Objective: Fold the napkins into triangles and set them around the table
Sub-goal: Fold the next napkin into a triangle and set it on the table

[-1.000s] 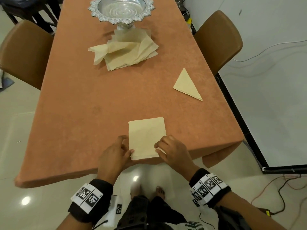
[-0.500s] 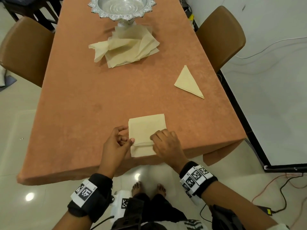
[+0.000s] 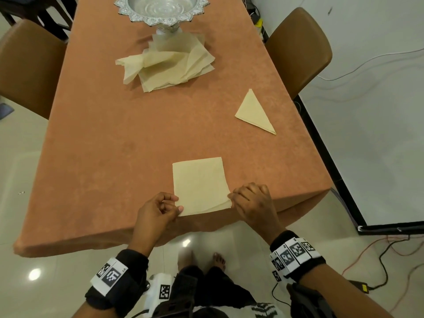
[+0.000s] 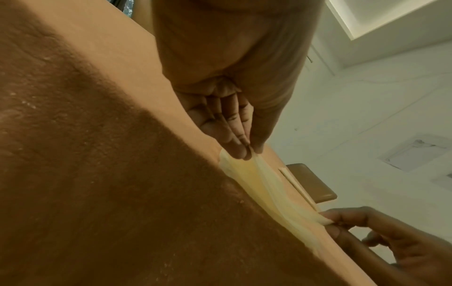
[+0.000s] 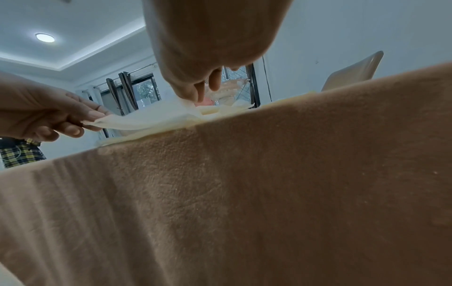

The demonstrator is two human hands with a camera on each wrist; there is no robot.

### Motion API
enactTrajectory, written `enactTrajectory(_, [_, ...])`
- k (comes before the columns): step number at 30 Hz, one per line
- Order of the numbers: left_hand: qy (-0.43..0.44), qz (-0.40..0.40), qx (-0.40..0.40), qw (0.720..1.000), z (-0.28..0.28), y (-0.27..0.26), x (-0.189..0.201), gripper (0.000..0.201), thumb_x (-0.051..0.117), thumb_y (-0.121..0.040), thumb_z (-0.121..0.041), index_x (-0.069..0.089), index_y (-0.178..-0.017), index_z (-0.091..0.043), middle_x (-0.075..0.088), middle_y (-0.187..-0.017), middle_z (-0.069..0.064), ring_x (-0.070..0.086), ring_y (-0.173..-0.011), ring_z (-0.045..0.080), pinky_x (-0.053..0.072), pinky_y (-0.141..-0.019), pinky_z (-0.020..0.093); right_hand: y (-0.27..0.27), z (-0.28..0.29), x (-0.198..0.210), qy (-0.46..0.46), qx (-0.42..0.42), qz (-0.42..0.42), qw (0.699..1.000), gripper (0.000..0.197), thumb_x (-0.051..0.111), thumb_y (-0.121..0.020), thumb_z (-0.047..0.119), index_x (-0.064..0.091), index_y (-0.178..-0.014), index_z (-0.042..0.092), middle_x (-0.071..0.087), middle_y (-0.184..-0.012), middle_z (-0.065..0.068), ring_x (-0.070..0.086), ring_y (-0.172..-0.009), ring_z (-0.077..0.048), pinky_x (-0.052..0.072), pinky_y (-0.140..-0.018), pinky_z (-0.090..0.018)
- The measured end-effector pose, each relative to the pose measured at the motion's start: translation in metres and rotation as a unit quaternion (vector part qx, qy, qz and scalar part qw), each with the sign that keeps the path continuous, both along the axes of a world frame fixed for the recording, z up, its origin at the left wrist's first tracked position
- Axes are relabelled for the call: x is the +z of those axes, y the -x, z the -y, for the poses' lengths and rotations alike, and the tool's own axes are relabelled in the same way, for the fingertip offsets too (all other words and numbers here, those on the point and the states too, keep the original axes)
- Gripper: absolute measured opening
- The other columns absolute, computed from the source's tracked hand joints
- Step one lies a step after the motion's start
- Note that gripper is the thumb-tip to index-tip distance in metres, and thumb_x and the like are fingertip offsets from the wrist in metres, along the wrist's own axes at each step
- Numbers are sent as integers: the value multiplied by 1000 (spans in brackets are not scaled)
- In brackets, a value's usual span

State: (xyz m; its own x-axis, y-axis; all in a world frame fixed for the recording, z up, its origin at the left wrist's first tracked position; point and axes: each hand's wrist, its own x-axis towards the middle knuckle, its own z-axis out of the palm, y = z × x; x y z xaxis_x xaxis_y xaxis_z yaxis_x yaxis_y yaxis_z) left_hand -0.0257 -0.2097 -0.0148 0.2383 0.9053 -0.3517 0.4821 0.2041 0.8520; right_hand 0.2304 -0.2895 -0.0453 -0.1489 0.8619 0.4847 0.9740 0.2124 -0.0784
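A pale yellow square napkin (image 3: 200, 185) lies at the near edge of the orange table (image 3: 110, 138). My left hand (image 3: 177, 206) pinches its near left corner, which the left wrist view shows as the napkin (image 4: 254, 174) between thumb and fingertips (image 4: 240, 150). My right hand (image 3: 230, 198) pinches the near right corner, and the right wrist view shows that napkin (image 5: 156, 120) lifted slightly off the cloth. A folded triangle napkin (image 3: 253, 112) lies at the right side. A loose pile of napkins (image 3: 169, 65) sits at the far middle.
A silver pedestal bowl (image 3: 161, 10) stands behind the pile. Brown chairs stand at the left (image 3: 25, 65) and at the right (image 3: 300, 49). A white board with a black frame (image 3: 367, 157) and cables (image 3: 390, 260) lie on the floor at the right.
My right hand moved from the middle of the napkin's near edge out to its near right corner. My left hand stays at the near left corner. The napkin shifted slightly.
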Motion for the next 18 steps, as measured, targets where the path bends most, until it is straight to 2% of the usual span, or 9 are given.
enactTrajectory(3, [-59, -120, -25, 991, 1, 3, -4, 19, 75, -80, -26, 60, -93, -28, 65, -77, -8, 63, -73, 8, 46, -61, 17, 8, 6, -4, 1, 11, -9, 1000, 21, 60, -81, 14, 59, -100, 23, 66, -89, 4, 51, -84, -15, 28, -68, -30])
enactTrajectory(5, [-102, -210, -55, 971, 5, 3, 2, 26, 69, -83, -44, 55, -101, -33, 63, -85, -16, 60, -74, 5, 47, -61, 22, 13, 6, -3, 2, 10, -28, 1000, 26, 58, -80, 12, 57, -103, 23, 65, -91, 3, 53, -84, -16, 31, -68, -32])
enactTrajectory(7, [-161, -276, -78, 944, 7, 1, 9, 39, 58, -86, -55, 54, -115, -30, 60, -100, -11, 59, -76, 10, 48, -61, 26, 14, 2, 1, 9, 1, -51, 999, 27, 54, -79, 10, 59, -103, 21, 65, -92, 1, 52, -84, -16, 30, -69, -31])
enactTrajectory(10, [-274, -271, -104, 917, -1, -11, 13, 46, 54, -91, -51, 53, -127, -22, 57, -118, -1, 59, -95, 19, 48, -64, 30, 18, -14, 9, 30, -30, -87, 995, 28, 50, -78, 10, 65, -101, 18, 63, -90, 2, 49, -83, -15, 30, -69, -29])
enactTrajectory(12, [-319, -280, -170, 890, -11, -24, 6, 54, 54, -90, -49, 48, -135, -20, 52, -133, 5, 53, -115, 25, 49, -81, 39, 22, -30, 15, 79, -56, -91, 991, 29, 46, -80, 16, 65, -102, 18, 63, -94, 2, 53, -86, -17, 37, -69, -32])
enactTrajectory(14, [-280, -315, -257, 870, -22, -34, -7, 76, 52, -86, -59, 32, -147, -21, 32, -153, 7, 35, -136, 29, 34, -105, 49, 29, -43, 16, 160, -64, -74, 982, 36, 42, -83, 29, 63, -110, 19, 63, -107, 1, 58, -97, -20, 45, -76, -37])
enactTrajectory(15, [-251, -337, -294, 859, -27, -37, -13, 89, 45, -81, -71, 21, -151, -22, 19, -158, 6, 23, -143, 27, 22, -112, 51, 31, -46, 13, 206, -62, -61, 975, 43, 39, -85, 37, 60, -117, 18, 61, -118, -1, 57, -107, -22, 46, -84, -41])
enactTrajectory(16, [-223, -357, -321, 848, -33, -38, -18, 102, 31, -72, -83, 11, -153, -23, 8, -161, 3, 12, -147, 24, 13, -115, 52, 33, -48, 8, 251, -59, -47, 965, 52, 36, -87, 44, 55, -126, 18, 56, -130, -3, 53, -118, -23, 43, -93, -45])
enactTrajectory(18, [-181, -376, -348, 839, -44, -38, -23, 127, 2, -48, -99, -3, -152, -27, -7, -161, -2, -2, -148, 19, 3, -116, 52, 32, -45, -3, 311, -51, -31, 948, 65, 26, -90, 54, 37, -144, 19, 36, -151, -2, 33, -138, -21, 23, -110, -49])
